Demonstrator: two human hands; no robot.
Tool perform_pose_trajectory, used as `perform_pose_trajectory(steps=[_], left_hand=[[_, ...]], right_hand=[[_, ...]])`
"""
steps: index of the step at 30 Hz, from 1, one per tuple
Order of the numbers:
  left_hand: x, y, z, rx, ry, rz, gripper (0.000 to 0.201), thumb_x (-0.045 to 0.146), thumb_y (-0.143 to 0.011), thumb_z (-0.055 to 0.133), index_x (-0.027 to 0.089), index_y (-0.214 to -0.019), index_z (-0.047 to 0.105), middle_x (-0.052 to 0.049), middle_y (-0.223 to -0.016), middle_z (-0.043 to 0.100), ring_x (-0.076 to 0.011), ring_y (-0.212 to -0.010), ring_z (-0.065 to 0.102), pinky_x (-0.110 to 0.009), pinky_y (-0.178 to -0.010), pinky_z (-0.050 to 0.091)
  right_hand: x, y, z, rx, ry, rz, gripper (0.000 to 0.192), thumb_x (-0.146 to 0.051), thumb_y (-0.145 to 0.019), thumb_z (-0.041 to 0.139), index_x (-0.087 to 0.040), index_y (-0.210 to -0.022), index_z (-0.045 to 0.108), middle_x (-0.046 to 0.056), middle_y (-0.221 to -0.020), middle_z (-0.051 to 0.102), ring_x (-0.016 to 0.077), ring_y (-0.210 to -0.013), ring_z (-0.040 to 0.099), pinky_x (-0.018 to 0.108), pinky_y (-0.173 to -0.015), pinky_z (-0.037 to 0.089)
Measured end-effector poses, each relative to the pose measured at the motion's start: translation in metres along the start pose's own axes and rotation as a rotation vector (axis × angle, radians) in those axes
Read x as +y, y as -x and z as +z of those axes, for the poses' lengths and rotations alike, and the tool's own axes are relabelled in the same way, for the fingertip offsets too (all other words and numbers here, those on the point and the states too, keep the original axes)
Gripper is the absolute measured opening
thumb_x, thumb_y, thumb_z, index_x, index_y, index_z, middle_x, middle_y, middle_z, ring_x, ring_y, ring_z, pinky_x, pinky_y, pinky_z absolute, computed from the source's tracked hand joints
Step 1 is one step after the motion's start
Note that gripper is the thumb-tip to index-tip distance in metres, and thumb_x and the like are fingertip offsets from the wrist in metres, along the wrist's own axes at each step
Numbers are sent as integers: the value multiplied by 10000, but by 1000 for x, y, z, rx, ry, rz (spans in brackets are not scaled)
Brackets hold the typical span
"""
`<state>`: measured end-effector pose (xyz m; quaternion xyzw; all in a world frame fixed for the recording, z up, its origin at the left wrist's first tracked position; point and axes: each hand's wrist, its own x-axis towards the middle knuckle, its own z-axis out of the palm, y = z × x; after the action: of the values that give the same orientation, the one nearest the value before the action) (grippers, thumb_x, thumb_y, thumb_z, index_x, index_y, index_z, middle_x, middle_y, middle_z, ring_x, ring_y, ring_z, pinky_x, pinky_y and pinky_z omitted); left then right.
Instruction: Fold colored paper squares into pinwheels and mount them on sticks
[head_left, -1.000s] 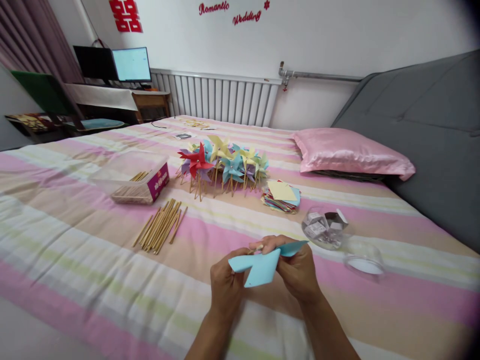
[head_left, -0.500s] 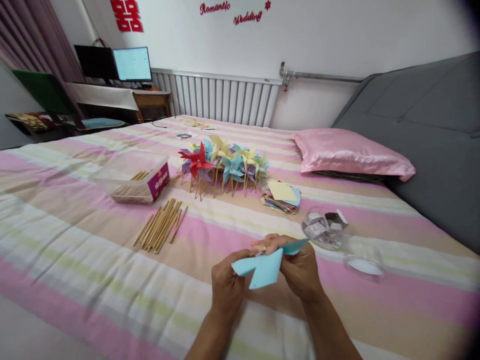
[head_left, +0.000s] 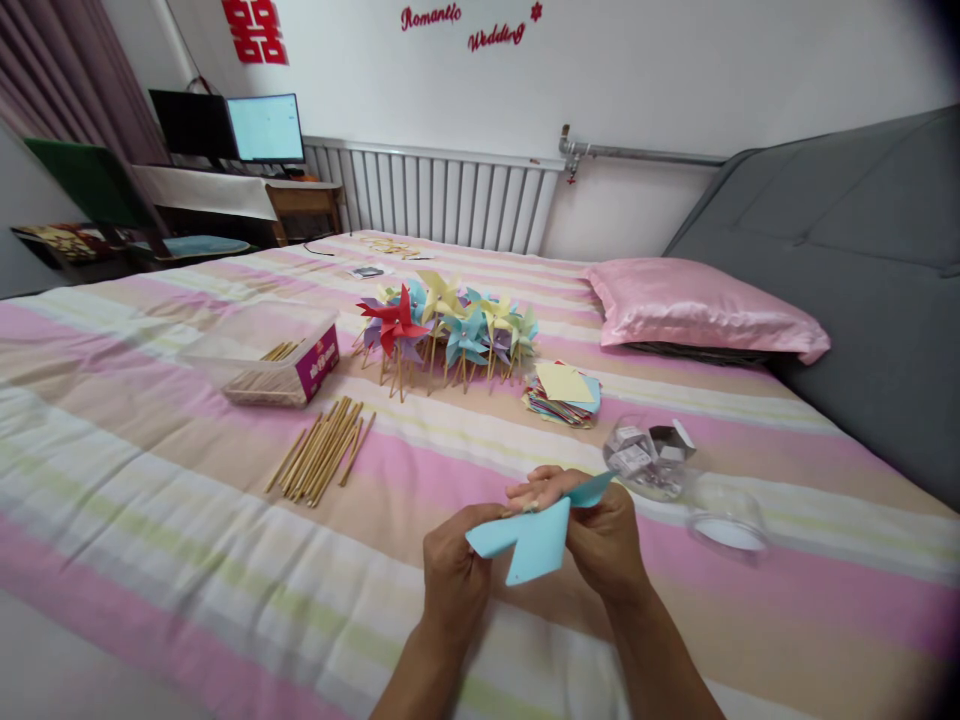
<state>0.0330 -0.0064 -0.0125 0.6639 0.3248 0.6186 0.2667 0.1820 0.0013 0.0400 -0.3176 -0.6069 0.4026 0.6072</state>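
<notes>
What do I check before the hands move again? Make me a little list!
1. Right hand has the folded light-blue paper: ok, it holds the paper's right side.
2. Left hand is close by: ok, at the paper's left side.
3. Left hand's grip is firm: cannot tell, its fingertips are partly hidden.
4. Loose sticks are clear of both hands: ok, they lie apart, to the left.
5. Paper stack is neat: not ok, its sheets stick out unevenly.
</notes>
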Motion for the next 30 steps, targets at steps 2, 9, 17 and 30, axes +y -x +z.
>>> perform_pose_trajectory(steps=[2,9,17,30], left_hand=[[2,0,0,-5,-51,7,212,98,-818,542,183,-954,679,-67,-856,726,-176,-763,680,-247,-690,529],[9,-3,0,-37,-161,12,211,134,-844,505,179,-927,693,-73,-852,735,-176,-747,683,-251,-670,524],[11,-7,5,6,75,-407,162,268,-819,584,153,-819,698,-42,-661,680,-127,-566,606,-237,-591,495],[18,-7,14,90,380,-843,300,376,-735,672,112,-878,682,-6,-621,598,-62,-486,474,-185,-481,375]], right_hand=[[0,0,-1,14,27,7,80,-189,-731,722,-266,-731,698,-10,-742,749,193,-774,695,355,-885,426],[3,0,-1,66,60,-22,69,-254,-722,725,-234,-719,660,12,-683,734,218,-729,696,422,-955,405],[3,-5,2,82,-113,170,471,-389,-747,694,-242,-1163,528,81,-1115,656,228,-1008,618,365,-864,480],[11,-14,-14,233,-104,496,434,-455,-679,730,-162,-991,657,104,-957,721,198,-849,649,310,-781,457]])
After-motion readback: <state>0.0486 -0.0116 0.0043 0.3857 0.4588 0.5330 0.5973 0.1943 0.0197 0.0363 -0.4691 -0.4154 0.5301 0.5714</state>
